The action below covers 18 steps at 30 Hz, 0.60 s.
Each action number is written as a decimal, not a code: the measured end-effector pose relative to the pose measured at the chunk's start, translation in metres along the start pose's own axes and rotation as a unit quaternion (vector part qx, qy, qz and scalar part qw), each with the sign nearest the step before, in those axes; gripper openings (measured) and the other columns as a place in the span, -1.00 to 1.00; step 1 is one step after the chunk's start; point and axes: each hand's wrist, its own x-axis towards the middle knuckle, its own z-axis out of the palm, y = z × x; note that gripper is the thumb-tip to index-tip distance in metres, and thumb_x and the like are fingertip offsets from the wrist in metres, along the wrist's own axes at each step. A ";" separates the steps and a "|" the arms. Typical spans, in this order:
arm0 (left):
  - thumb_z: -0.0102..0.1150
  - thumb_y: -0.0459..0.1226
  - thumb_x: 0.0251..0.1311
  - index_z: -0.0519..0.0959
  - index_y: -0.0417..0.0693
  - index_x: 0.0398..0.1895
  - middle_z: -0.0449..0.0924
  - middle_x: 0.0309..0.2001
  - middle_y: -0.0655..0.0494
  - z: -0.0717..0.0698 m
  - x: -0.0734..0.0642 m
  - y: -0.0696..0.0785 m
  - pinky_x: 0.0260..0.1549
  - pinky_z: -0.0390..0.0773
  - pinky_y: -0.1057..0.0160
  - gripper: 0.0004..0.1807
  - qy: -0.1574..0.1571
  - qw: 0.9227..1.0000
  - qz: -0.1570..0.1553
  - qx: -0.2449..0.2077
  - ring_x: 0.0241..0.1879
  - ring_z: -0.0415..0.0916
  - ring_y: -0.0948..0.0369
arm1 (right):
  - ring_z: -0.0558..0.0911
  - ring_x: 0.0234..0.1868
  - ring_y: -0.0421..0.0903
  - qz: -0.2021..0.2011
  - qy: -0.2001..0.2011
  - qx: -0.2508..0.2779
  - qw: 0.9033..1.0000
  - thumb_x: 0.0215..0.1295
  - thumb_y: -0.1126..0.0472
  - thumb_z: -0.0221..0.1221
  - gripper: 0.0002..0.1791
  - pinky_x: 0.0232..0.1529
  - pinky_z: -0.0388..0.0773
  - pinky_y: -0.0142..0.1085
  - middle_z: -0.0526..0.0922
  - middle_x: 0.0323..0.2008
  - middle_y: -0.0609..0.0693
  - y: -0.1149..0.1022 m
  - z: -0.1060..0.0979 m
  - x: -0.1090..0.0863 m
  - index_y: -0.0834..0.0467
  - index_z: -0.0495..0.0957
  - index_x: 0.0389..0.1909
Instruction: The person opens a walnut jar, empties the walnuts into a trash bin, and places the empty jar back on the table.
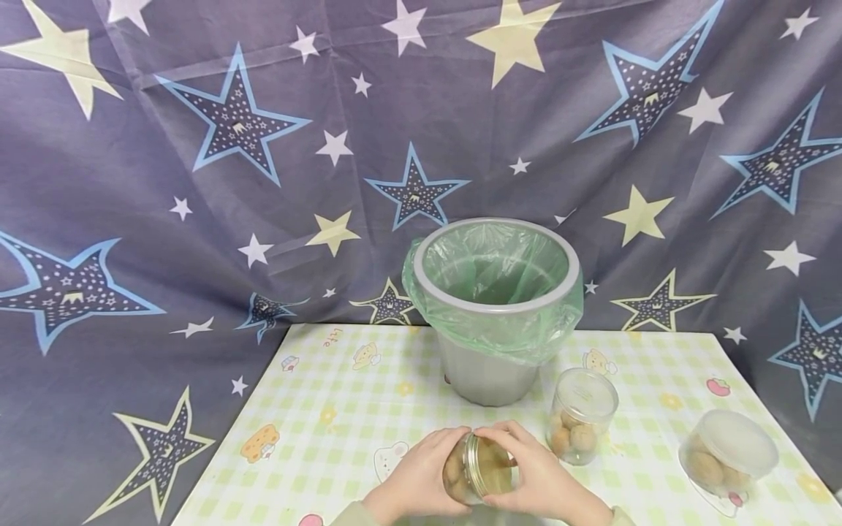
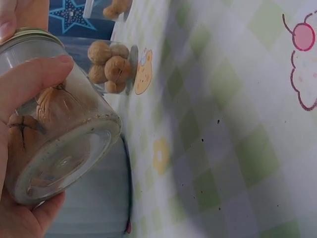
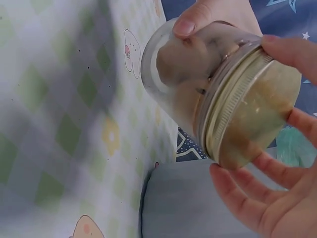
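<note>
A clear glass jar (image 2: 74, 119) with whole walnuts (image 2: 55, 104) inside is tilted on its side just over the table. My left hand (image 1: 421, 475) grips its body, thumb on one side and fingers on the other. On the jar's right end sits a gold metal lid (image 3: 257, 116). My right hand (image 1: 542, 478) holds that lid by its rim with spread, bent fingers and thumb. The lid appears seated on the jar's mouth. Dark cracks show in the walnut shells in the left wrist view.
Behind the hands stands a grey bin (image 1: 490, 380) lined with a green plastic bag (image 1: 500, 336). To the right are a tall clear jar (image 1: 582, 398) and a lower tub (image 1: 730, 449), both holding walnuts. A checked cloth (image 1: 316, 438) covers the table; a starry curtain (image 1: 263, 197) hangs behind.
</note>
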 end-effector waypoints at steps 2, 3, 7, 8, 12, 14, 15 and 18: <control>0.55 -0.03 -0.30 0.22 -0.15 0.31 0.45 0.20 0.03 -0.001 -0.001 0.001 0.00 0.57 0.05 0.05 -0.002 1.000 0.000 -0.003 0.13 0.45 0.08 | 0.50 0.01 -0.03 -0.016 0.004 -0.005 1.000 -0.09 -0.01 0.45 -0.15 -0.22 0.64 -0.26 0.43 0.05 0.03 0.001 0.000 0.000 0.11 0.33 0.25; 0.55 -0.03 -0.30 0.22 -0.16 0.31 0.44 0.20 0.02 -0.001 -0.001 0.001 0.00 0.57 0.04 0.05 -0.005 1.000 -0.001 -0.004 0.13 0.45 0.08 | 0.50 0.02 -0.03 -0.024 0.005 -0.010 1.000 -0.11 0.01 0.46 -0.15 -0.20 0.65 -0.20 0.43 0.06 0.03 0.001 0.000 0.000 0.11 0.33 0.25; 0.54 -0.01 -0.28 0.21 -0.16 0.32 0.43 0.22 0.04 -0.002 -0.002 0.001 0.01 0.56 0.03 0.05 -0.015 1.000 -0.007 -0.010 0.15 0.43 0.08 | 0.46 0.04 0.01 -0.047 0.003 -0.029 0.998 -0.19 0.09 0.50 -0.12 -0.17 0.62 0.03 0.41 0.08 0.06 0.001 -0.001 0.000 0.06 0.34 0.24; 0.54 -0.01 -0.28 0.21 -0.15 0.32 0.42 0.22 0.05 -0.003 -0.002 0.001 0.02 0.56 0.03 0.06 -0.019 1.000 -0.009 -0.011 0.15 0.43 0.09 | 0.45 0.05 0.02 -0.051 0.002 -0.034 0.998 -0.21 0.11 0.51 -0.11 -0.17 0.61 0.07 0.41 0.09 0.07 0.002 -0.002 0.000 0.05 0.34 0.24; 0.53 0.01 -0.27 0.19 -0.10 0.34 0.41 0.24 0.07 -0.004 -0.001 0.000 0.03 0.55 0.02 0.06 -0.028 1.000 -0.006 -0.012 0.17 0.42 0.09 | 0.42 0.07 0.06 -0.073 0.000 -0.040 0.997 -0.29 0.19 0.53 -0.08 -0.19 0.62 0.05 0.38 0.12 0.10 0.003 -0.002 -0.001 0.02 0.35 0.23; 0.53 0.01 -0.26 0.19 -0.08 0.34 0.41 0.24 0.07 -0.004 -0.001 -0.001 0.03 0.54 0.02 0.05 -0.034 0.999 -0.004 -0.016 0.17 0.41 0.09 | 0.41 0.08 0.08 -0.086 0.000 -0.044 0.995 -0.32 0.22 0.53 -0.07 -0.20 0.64 0.03 0.36 0.14 0.11 0.003 -0.002 -0.001 0.01 0.36 0.22; 0.53 0.00 -0.26 0.19 -0.08 0.34 0.41 0.24 0.07 -0.004 0.000 -0.002 0.03 0.55 0.02 0.05 -0.035 0.999 -0.001 -0.018 0.17 0.42 0.09 | 0.41 0.08 0.09 -0.092 -0.001 -0.045 0.995 -0.32 0.23 0.53 -0.07 -0.21 0.64 0.02 0.35 0.15 0.11 0.004 -0.002 -0.001 0.01 0.36 0.22; 0.54 0.00 -0.27 0.19 -0.09 0.34 0.42 0.23 0.05 -0.005 -0.001 -0.002 0.01 0.56 0.02 0.06 -0.038 0.999 -0.001 -0.022 0.16 0.42 0.09 | 0.41 0.09 0.10 -0.101 -0.004 -0.044 0.994 -0.31 0.21 0.53 -0.07 -0.20 0.64 0.03 0.34 0.16 0.11 0.004 -0.003 -0.001 0.02 0.35 0.23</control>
